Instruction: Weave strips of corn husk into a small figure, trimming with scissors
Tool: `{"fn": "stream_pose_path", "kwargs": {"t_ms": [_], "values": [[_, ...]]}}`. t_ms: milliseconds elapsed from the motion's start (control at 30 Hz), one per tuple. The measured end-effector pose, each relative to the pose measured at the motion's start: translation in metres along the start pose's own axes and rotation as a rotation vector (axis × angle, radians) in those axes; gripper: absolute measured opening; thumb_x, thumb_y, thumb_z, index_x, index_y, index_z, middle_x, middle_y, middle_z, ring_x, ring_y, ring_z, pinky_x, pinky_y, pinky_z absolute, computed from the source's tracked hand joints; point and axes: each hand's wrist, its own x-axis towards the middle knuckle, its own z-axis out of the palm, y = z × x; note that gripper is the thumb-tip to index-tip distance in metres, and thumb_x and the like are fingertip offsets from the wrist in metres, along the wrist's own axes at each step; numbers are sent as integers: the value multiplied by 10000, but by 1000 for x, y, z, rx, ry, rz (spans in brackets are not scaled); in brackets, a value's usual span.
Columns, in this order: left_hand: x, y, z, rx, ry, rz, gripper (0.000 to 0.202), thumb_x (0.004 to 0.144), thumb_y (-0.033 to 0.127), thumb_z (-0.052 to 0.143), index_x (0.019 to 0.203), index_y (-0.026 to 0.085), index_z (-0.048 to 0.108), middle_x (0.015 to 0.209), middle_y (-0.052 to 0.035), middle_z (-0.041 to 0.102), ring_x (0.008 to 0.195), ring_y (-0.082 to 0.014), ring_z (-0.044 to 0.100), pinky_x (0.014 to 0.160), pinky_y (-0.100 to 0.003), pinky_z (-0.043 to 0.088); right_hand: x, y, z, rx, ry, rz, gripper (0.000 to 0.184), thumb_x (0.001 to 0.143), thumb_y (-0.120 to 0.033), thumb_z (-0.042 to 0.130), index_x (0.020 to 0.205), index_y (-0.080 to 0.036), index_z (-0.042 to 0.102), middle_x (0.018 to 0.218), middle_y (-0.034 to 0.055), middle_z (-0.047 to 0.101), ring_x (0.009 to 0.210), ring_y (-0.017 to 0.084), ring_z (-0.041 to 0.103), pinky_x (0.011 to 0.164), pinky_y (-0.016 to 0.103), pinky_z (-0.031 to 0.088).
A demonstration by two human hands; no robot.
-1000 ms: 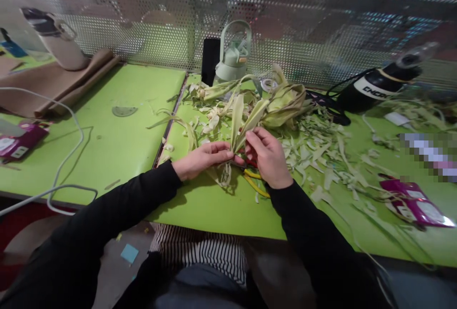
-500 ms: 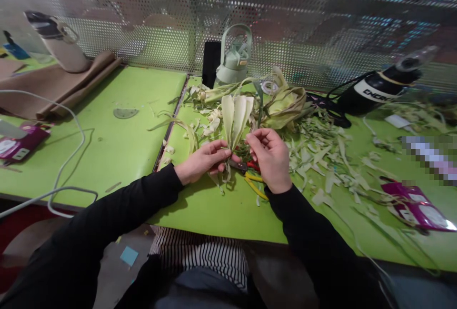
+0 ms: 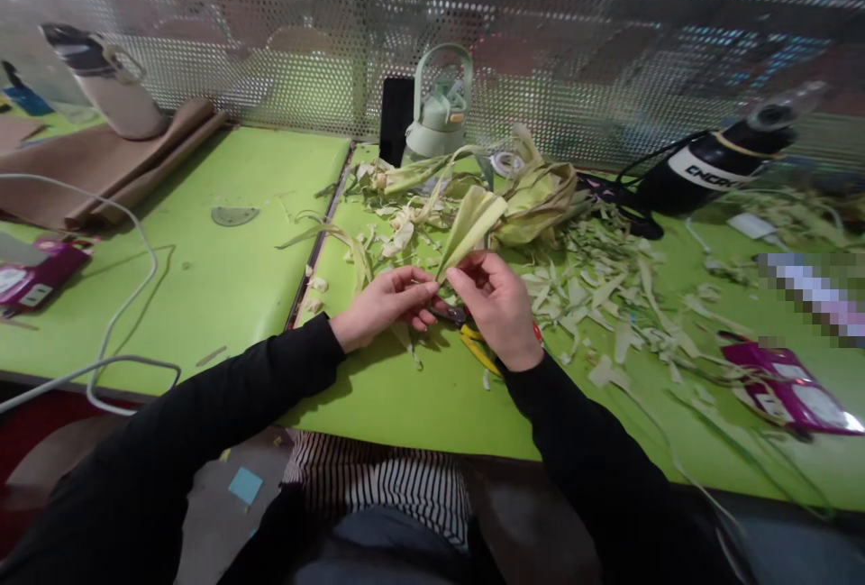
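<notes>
Both my hands meet over the green table (image 3: 223, 278) and pinch the base of a small bundle of pale green corn husk leaves (image 3: 473, 220). My left hand (image 3: 382, 306) is closed on the bundle's lower end from the left. My right hand (image 3: 496, 306) is closed on it from the right, and the leaves slant up and to the right. Beneath my right hand lie scissors with yellow and red handles (image 3: 479, 349), partly hidden.
A heap of husks (image 3: 533, 193) and scattered cut strips (image 3: 608, 287) cover the table's right half. A pale green bottle (image 3: 439, 107) and dark phone (image 3: 396, 116) stand against the perforated metal screen. A black bottle (image 3: 709, 170), purple packets (image 3: 787, 387), a white cable (image 3: 128, 297) and brown rolls (image 3: 114, 161) lie around.
The husk leaves were fanned upright half a second ago; now they are gathered into one folded bundle leaning right. My hands have drawn closer together at its base.
</notes>
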Motion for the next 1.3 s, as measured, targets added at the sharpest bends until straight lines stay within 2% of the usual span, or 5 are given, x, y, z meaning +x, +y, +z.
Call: {"fn": "stream_pose_path", "kwargs": {"t_ms": [400, 767, 1033, 1167, 1300], "values": [[1, -1, 1, 42, 17, -3, 120, 949, 147, 516, 837, 155, 475, 654, 22, 652, 480, -59, 626, 496, -157, 503, -1, 1, 6, 173, -79, 121, 175, 834, -342, 646, 891, -226, 528, 791, -27, 580, 575, 91, 546, 524, 243, 539], [0, -2, -1, 119, -3, 35, 32, 950, 153, 525, 939, 134, 502, 685, 16, 646, 486, -59, 621, 502, -168, 504, -3, 9, 1, -146, -151, -94, 173, 865, -354, 682, 953, -206, 672, 818, -10, 581, 542, 84, 561, 510, 254, 455], [-2, -1, 0, 224, -78, 100, 61, 873, 133, 622, 847, 114, 570, 689, -5, 643, 592, -83, 632, 631, -209, 530, -6, -1, 2, -227, -141, -208, 191, 923, -345, 603, 856, -217, 728, 829, 32, 645, 778, 165, 606, 715, 314, 504], [-2, -1, -1, 338, -2, 148, 245, 926, 272, 579, 742, 114, 616, 636, -12, 612, 570, -90, 583, 611, -216, 497, -7, 0, 4, -34, -207, -79, 200, 951, -377, 542, 943, -219, 666, 824, 15, 650, 736, 149, 633, 667, 290, 520], [-3, 1, -5, 459, -33, 168, 367, 984, 308, 460, 717, 121, 628, 628, -28, 599, 566, -95, 548, 593, -215, 466, -5, 7, 4, 55, -99, 26, 326, 840, -433, 696, 1071, -233, 580, 801, -28, 580, 567, 107, 567, 522, 252, 470]]}}
